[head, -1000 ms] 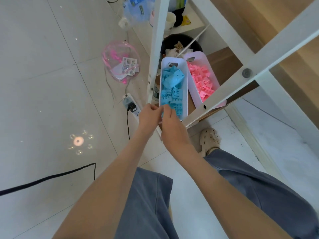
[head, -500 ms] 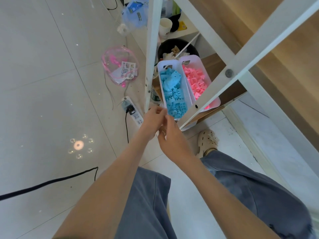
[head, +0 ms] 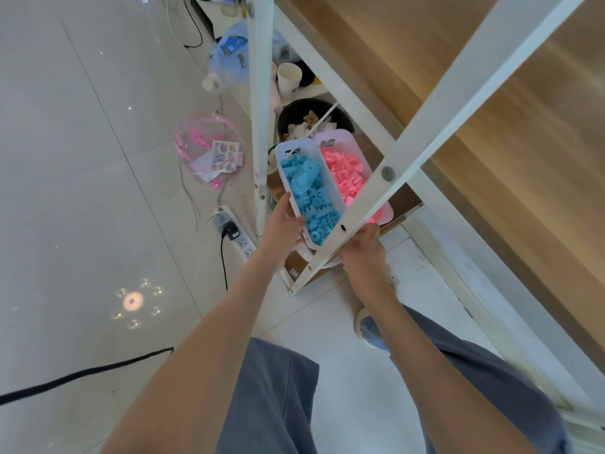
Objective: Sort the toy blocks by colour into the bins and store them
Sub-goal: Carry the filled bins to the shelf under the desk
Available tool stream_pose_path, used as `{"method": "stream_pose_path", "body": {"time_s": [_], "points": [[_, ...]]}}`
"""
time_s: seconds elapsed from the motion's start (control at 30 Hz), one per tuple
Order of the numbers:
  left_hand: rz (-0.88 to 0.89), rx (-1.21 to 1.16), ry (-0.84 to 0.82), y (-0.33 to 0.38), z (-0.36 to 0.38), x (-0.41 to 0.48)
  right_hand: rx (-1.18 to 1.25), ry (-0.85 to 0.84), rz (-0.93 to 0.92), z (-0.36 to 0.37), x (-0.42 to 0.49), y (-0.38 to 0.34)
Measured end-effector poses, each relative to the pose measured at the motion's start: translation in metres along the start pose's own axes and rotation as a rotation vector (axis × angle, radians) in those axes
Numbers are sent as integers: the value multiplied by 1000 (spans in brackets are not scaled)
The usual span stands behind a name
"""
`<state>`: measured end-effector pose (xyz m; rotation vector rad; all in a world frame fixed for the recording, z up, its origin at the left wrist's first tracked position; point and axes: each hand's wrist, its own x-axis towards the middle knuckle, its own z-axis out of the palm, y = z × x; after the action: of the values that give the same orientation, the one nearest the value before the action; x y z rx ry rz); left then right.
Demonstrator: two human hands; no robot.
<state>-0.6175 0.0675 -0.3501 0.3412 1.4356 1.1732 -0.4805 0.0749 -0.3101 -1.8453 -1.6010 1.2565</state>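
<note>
- The blue-block bin (head: 284,158), white, sits at centre frame below the wooden desk top (head: 491,126) and is filled with blue blocks (head: 311,194).
- The pink-block bin (head: 343,136) stands directly to its right with the long walls touching, and holds pink blocks (head: 347,173).
- The left hand (head: 283,226) grips the blue-block bin's left wall near its lower end, thumb lying up along the rim.
- The right hand (head: 361,249) is at the bins' lower end, right of centre. Its fingers are hidden behind a white diagonal rail (head: 425,152), so its grip cannot be determined.
- A power strip (head: 236,235) lies on the tiled floor left of the left hand.
- A black waste bin (head: 342,121) sits just above the bins.
</note>
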Motion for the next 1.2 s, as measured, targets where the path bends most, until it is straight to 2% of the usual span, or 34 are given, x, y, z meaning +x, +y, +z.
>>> {"method": "stream_pose_path", "body": {"time_s": [0.1, 0.17, 0.5, 0.73, 0.97, 1.2], "points": [[-9, 32, -10, 1, -1, 3, 170, 34, 292, 11, 14, -8], [-32, 52, -32, -1, -2, 6, 243, 55, 360, 15, 21, -5], [-20, 168, -251, -21, 9, 15, 154, 137, 293, 1, 30, 11], [-91, 241, -225, -32, 12, 33, 143, 164, 291, -5, 37, 12], [-111, 269, -347, -37, 17, 52, 213, 218, 299, -16, 38, 7], [-187, 246, -266, -26, 33, 51, 290, 197, 315, -19, 39, 6]]}}
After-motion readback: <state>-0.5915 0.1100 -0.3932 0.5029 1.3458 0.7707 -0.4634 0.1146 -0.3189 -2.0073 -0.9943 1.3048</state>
